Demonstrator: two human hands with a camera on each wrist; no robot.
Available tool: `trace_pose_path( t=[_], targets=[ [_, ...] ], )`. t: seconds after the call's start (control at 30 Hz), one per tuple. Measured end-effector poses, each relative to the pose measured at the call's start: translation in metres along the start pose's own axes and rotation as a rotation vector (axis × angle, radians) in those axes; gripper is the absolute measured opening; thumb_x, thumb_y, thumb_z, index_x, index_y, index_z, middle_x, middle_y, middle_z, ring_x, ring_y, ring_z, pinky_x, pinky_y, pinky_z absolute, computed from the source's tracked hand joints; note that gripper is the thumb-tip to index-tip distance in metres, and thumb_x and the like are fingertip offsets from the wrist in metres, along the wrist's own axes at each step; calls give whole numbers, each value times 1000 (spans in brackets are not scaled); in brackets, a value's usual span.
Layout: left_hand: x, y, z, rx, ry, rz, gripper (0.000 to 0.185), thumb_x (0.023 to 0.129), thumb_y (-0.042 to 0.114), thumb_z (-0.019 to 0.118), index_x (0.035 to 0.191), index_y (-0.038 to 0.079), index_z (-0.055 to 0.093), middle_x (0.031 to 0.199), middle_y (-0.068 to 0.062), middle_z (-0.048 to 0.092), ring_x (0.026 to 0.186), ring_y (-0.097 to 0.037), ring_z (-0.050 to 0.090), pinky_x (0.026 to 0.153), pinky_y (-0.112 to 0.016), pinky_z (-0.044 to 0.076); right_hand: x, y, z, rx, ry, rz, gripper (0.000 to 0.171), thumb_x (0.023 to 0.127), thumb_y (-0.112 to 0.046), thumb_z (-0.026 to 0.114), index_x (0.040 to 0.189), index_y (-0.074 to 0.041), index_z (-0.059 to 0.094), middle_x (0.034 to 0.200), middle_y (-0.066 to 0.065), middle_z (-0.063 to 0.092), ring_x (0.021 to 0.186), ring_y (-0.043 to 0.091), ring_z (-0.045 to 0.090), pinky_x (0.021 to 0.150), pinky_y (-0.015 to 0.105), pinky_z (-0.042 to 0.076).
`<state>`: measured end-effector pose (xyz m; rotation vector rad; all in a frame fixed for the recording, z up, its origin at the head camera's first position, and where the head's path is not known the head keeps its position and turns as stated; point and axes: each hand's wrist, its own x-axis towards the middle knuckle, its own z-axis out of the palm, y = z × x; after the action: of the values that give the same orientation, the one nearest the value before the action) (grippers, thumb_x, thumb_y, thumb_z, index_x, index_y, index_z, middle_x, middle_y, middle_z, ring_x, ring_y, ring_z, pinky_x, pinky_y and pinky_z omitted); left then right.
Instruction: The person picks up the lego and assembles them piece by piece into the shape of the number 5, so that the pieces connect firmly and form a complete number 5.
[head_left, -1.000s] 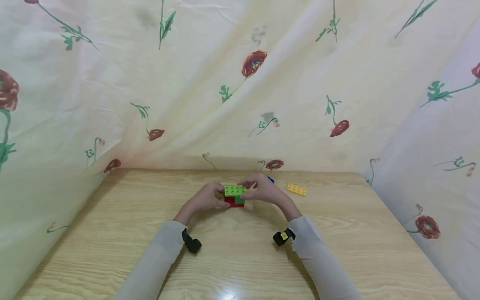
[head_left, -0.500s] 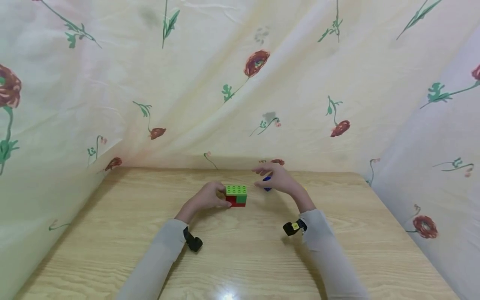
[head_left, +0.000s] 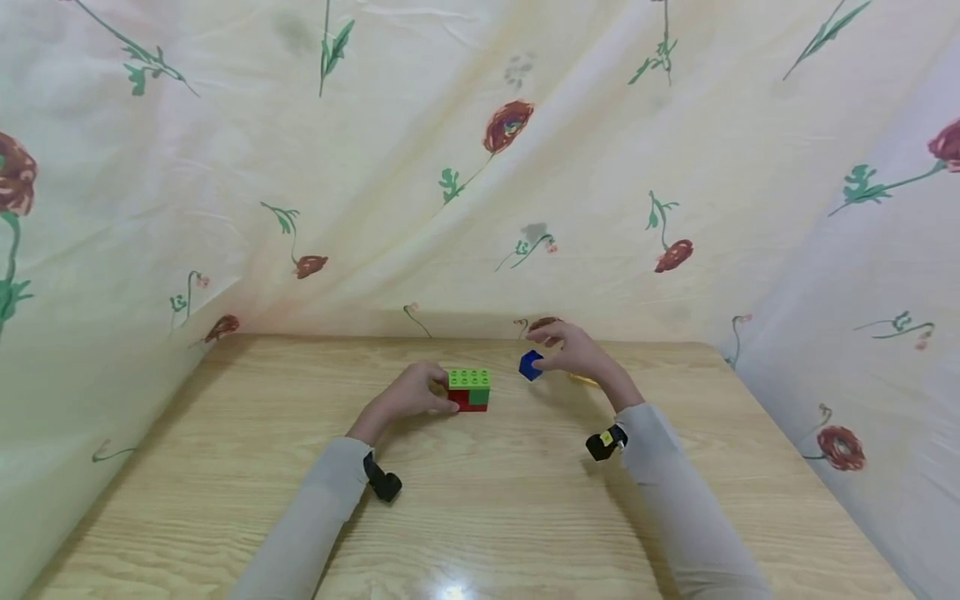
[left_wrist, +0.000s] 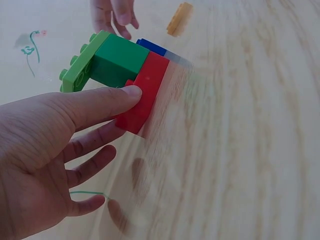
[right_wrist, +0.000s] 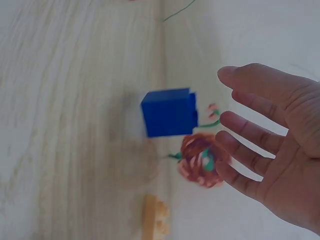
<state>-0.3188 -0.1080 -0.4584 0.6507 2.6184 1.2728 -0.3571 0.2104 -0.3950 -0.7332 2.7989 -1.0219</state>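
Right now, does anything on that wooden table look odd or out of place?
Yes: the small blue plastic brick sits tilted on a corner by the open right hand, whose fingers do not touch it, apparently in mid-air.

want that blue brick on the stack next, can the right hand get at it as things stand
Probably yes: the right hand is open right beside the blue brick, with nothing between them; the left hand holds the stack apart.

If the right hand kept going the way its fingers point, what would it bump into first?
Most likely the blue brick: the right hand is open, with its fingers aimed at it across a small gap. Depth is hard to judge, so it might pass just behind.
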Motion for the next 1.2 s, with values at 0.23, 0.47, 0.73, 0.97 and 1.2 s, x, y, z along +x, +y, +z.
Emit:
trace_pose_path(
  t=[0.23, 0.47, 0.73, 0.97, 1.2],
  targets=[
    [0, 0, 0, -9, -2, -6, 26, 82, 17, 87, 104, 8, 78, 110, -4, 70, 107, -20, 60, 96, -42, 49, 6, 19, 4, -1, -57, 42, 56, 88, -10, 79, 139, 3, 58, 141, 25, 59, 124, 45, 56, 99, 55, 51],
    [2, -1, 0, -2, -5, 5, 22, 82, 18, 87, 100, 9, 78, 109, -3, 70, 106, -19, 60, 97, -43, 49, 8, 25, 8, 27, -82, 71, 60, 88, -7, 78, 142, 6, 55, 139, 26, 59, 122, 44, 57, 100, 52, 52],
    [3, -3, 0, -10, -5, 16, 25, 82, 18, 87, 104, 8, 79, 109, -4, 70, 107, -20, 60, 98, -44, 49, 10, 29, 12, 33, -100, 88, 59, 88, -4, 77, 142, 5, 55, 137, 26, 60, 119, 41, 60, 97, 48, 54],
    [3, -3, -1, -10, -8, 12, 26, 82, 18, 87, 105, 8, 79, 109, -4, 70, 107, -19, 60, 97, -43, 50, 10, 31, 14, 46, -84, 75, 52, 87, 0, 75, 136, 6, 59, 127, 25, 66, 114, 39, 62, 97, 49, 54],
    [3, -5, -1, -14, -8, 7, 27, 82, 18, 87, 106, 9, 79, 109, -3, 71, 106, -18, 61, 96, -42, 51, 7, 32, 14, 51, -78, 81, 37, 88, -1, 75, 124, 2, 66, 117, 21, 69, 108, 34, 64, 94, 46, 55]
  ],
)
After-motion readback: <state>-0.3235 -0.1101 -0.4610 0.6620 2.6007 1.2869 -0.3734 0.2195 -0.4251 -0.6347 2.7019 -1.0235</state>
